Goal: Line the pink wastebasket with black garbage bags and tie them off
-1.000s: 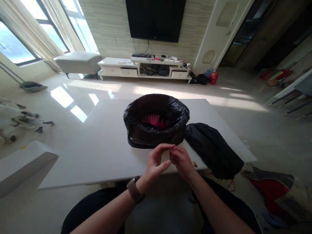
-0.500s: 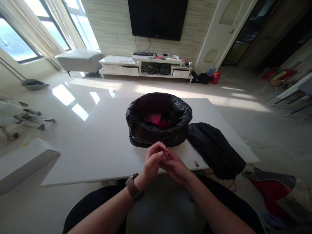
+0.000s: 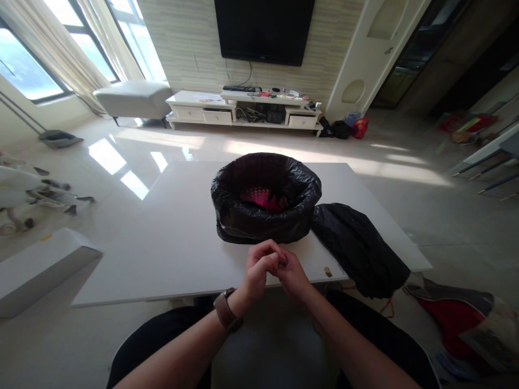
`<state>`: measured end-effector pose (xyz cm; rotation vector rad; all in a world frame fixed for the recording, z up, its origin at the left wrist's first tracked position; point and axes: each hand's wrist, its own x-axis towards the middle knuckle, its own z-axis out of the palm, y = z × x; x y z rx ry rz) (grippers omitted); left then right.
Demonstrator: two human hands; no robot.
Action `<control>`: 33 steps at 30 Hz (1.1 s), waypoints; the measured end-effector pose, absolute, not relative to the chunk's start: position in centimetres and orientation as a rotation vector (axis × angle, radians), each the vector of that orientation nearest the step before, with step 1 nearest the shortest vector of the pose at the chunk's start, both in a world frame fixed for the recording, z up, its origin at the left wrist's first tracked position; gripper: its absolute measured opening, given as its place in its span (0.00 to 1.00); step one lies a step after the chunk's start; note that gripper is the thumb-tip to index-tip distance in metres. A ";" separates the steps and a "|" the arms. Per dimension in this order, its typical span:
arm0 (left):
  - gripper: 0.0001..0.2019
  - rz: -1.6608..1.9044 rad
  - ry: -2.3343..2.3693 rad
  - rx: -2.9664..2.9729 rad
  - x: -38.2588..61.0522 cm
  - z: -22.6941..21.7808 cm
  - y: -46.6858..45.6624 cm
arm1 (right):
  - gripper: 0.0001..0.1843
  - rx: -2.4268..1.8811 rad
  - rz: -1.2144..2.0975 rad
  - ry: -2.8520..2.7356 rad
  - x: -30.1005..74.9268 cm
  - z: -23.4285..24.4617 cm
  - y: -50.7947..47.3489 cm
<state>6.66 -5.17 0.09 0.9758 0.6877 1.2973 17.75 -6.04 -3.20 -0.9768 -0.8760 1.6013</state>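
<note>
My left hand [image 3: 257, 269], with a brown watch on its wrist, and my right hand [image 3: 292, 274] are pressed together over the near edge of the white table [image 3: 170, 243]. The fingers of both are curled and touch each other; nothing shows between them. Just beyond them stands a small bin [image 3: 265, 197] lined with a black bag, its pink mesh showing inside. A second black bag [image 3: 359, 248] lies crumpled to the right of the bin and hangs over the table's edge.
A small sticker [image 3: 327, 270] lies on the table near my right hand. A white box [image 3: 38, 267] sits at the left on the floor. Across the shiny floor are a white TV stand [image 3: 243, 111], a wall-mounted TV [image 3: 263, 29] and a red bag [image 3: 454, 319] at the lower right.
My left hand's fingers, spread a second ago, have curled shut against my right hand. Both hands drew slightly closer together near the table's edge.
</note>
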 end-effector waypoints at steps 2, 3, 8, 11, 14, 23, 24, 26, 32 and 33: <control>0.10 1.318 0.652 0.859 6.6 0.6 -4.9 | 0.15 -0.899 1.722 -0.777 18.0 -2.6 -5.9; 0.10 1.313 0.640 0.793 6.6 0.8 -4.8 | 0.15 -0.867 1.764 -0.737 18.1 -2.5 -5.8; 0.11 1.180 0.619 0.673 6.8 1.1 -5.0 | 0.20 -0.844 1.756 -0.808 18.4 -3.0 -5.5; 0.11 1.180 0.624 0.722 6.8 0.7 -5.3 | 0.21 -0.893 1.638 -0.916 18.4 -3.6 -5.4; 0.11 1.214 0.647 0.750 6.8 0.3 -5.2 | 0.21 -0.959 1.535 -0.999 18.2 -3.7 -5.5; 0.12 1.070 0.666 0.715 7.3 -0.6 -4.3 | 0.15 -1.192 1.285 -1.360 20.4 -0.8 -6.2; 0.12 1.030 0.656 0.727 7.3 -0.7 -4.3 | 0.15 -1.258 1.192 -1.428 22.0 -0.1 -6.4; 0.13 0.977 0.618 0.796 7.5 -0.9 -4.5 | 0.15 -1.437 0.918 -1.492 26.5 0.9 -7.1; 0.09 1.162 0.862 1.253 6.0 -0.1 -6.1 | 0.16 -2.020 0.347 -0.973 44.0 -2.2 -13.6; 0.08 1.270 0.941 1.379 5.5 0.3 -6.3 | 0.14 -2.058 0.356 -0.920 46.0 -3.3 -15.1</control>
